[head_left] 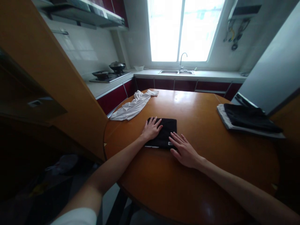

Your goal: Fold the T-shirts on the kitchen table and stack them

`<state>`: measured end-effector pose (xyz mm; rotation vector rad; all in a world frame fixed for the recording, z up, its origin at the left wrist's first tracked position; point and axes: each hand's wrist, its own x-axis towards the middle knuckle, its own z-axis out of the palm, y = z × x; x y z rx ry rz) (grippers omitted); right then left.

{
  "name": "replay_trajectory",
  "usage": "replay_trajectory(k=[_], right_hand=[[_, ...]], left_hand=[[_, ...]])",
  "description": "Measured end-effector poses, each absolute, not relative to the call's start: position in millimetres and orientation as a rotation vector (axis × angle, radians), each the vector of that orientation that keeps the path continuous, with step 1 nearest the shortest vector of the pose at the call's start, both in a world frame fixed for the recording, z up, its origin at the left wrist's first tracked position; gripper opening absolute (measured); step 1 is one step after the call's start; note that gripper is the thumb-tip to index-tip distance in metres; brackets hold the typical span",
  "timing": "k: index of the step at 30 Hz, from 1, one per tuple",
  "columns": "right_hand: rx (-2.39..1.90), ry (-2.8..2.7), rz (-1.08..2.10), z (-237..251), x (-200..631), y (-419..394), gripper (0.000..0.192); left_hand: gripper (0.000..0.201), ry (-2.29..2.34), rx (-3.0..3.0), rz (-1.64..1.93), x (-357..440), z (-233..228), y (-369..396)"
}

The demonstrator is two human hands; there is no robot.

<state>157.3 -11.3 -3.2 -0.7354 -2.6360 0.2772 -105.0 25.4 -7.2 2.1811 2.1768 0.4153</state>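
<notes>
Pressing: both hands lie flat on a folded black garment (165, 134) at the middle of the round wooden surface (211, 162).
Left hand (152, 128): fingers spread, palm down on the garment's left half, gripping nothing.
Right hand (184, 150): fingers spread, palm down at the garment's near right corner, just beside a small white label; also gripping nothing.
Garment state: compact rectangle, edges look squared, lies flat.
Step (judgement): looks like the smoothing pass on a finished fold, not a fresh fold.
Next move (judgement): calls for sliding the fingers under an edge and lifting the piece without letting the layers slip; the folded stack (248, 120) at the far right looks like the matching place, well apart from the hands.
Count, folded under the hands: one black garment.
Count, unfolded: one white garment (132, 107), crumpled, at the far left edge of the surface.
Count, stack: at least two pieces, black on top of a light grey one; cannot tell if more.
Background: sink (177, 72) under the window, two pans on the stove (109, 75) at the far left.
</notes>
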Motion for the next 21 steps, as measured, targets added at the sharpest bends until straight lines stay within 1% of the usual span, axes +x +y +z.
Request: replay_trajectory(k=[3,6,10,13,16,19,21], right_hand=[[-0.937,-2.479,0.302,13,134,11,0.055],[-1.13,-2.402,0.317,20,100,43,0.058],[-1.275,-2.444,0.308,0,73,70,0.065],[-1.301,-2.437,0.344,-20,72,77,0.064],[-1.295,-2.358,0.408,-23,79,81,0.062],[-1.266,-2.261,0.435,-11,85,78,0.058],[-1.157,-2.261,0.381,-3,88,68,0.057]], left_hand=[[0.06,2.174,2.185,0.403,-105,-7,26],[0.058,2.172,2.193,0.413,-106,-7,25],[0.056,2.169,2.175,0.433,-106,-10,25],[0.055,2.102,2.091,0.499,-111,-9,30],[0.054,1.946,1.898,0.753,-130,1,37],[0.056,1.815,1.793,1.08,-154,12,38],[0.057,1.801,1.81,1.16,-165,14,36]])
